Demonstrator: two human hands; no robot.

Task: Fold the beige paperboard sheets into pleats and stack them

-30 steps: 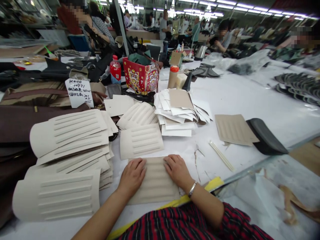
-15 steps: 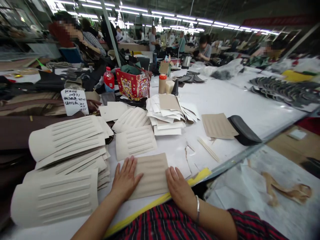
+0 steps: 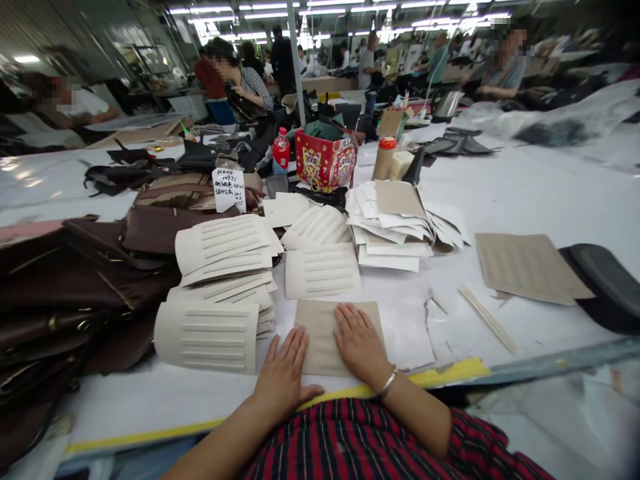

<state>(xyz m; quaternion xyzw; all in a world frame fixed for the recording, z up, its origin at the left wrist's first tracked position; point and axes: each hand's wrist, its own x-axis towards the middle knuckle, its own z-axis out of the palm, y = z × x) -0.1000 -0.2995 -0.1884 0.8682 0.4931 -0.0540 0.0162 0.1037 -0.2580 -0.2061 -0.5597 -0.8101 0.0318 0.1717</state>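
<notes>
A tan, faintly ridged sheet [image 3: 320, 340] lies flat on the white table near its front edge. My right hand [image 3: 361, 341] rests on the sheet's right half, fingers stretched out. At the sheet's left edge lies my left hand [image 3: 284, 370], fingers extended and thumb apart, its fingertips touching the sheet. Just beyond is a pale sheet with raised strips [image 3: 323, 270]. To the left stands a stack of similar ribbed pale sheets [image 3: 215, 333].
Brown leather bags [image 3: 95, 287] fill the left. Behind are a red patterned box [image 3: 325, 160], a red-capped bottle [image 3: 281, 152] and a paper pile [image 3: 390, 220]. At right lie thin sticks [image 3: 487, 319], another tan sheet [image 3: 530, 267] and a black curved piece [image 3: 605, 283].
The view has swung left. My right hand has moved from the sheet's right edge onto its surface. My left hand has slid back to the left edge, less over the sheet.
</notes>
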